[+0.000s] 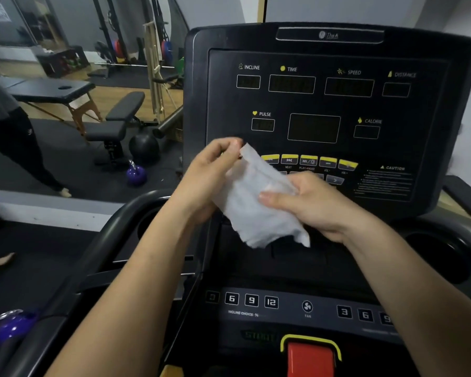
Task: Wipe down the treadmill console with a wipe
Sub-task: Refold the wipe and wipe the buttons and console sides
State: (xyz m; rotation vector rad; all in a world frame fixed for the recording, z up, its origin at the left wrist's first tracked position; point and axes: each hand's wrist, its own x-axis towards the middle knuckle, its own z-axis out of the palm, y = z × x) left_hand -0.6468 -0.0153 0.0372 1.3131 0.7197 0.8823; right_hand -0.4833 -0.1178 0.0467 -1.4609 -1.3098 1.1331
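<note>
The black treadmill console (324, 104) fills the upper right, with dark displays labelled incline, time, speed, distance, pulse and calorie, and a row of yellow buttons (309, 160). A white wipe (253, 205) hangs in the air in front of the console's lower part, held by both hands. My left hand (207, 172) pinches its top corner. My right hand (307, 205) grips its right side, thumb across the cloth. The wipe is apart from the console surface as far as I can tell.
Below the hands sits a lower panel with number keys, a fan button (307, 306) and a red safety key (310, 357). Black handrails (114, 232) curve on both sides. At left a mirror shows a weight bench (117, 121), a massage table, a purple kettlebell (136, 174) and a person's legs.
</note>
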